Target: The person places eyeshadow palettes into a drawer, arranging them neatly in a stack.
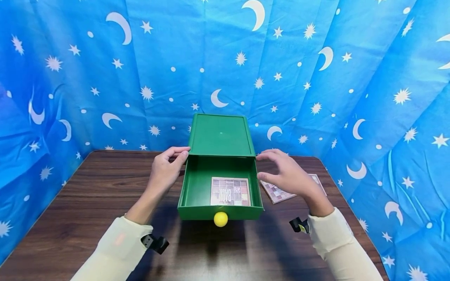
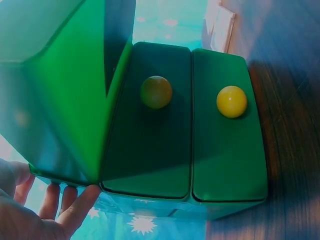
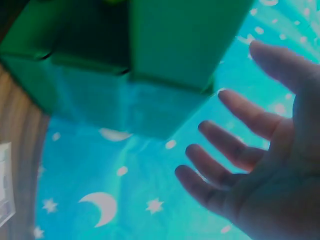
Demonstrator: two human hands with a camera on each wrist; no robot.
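Observation:
A green drawer cabinet (image 1: 221, 134) stands on the table with its top drawer (image 1: 197, 189) pulled out. Inside that drawer lies a flat palette (image 1: 230, 191) with a grid of squares and lettering. My left hand (image 1: 166, 168) touches the cabinet's left side by the drawer opening, fingertips at the edge in the left wrist view. On the other side, my right hand (image 1: 286, 173) has its fingers spread close to the cabinet's right side, holding nothing. A yellow round knob (image 1: 220, 219) sits on the drawer front. Two lower drawers with yellow knobs (image 2: 231, 102) are closed in the left wrist view.
More flat palettes (image 1: 277, 193) lie on the dark wooden table (image 1: 105, 187) right of the cabinet, partly hidden by my right hand. A blue cloth (image 1: 168, 78) with white moons and stars hangs behind and along both sides.

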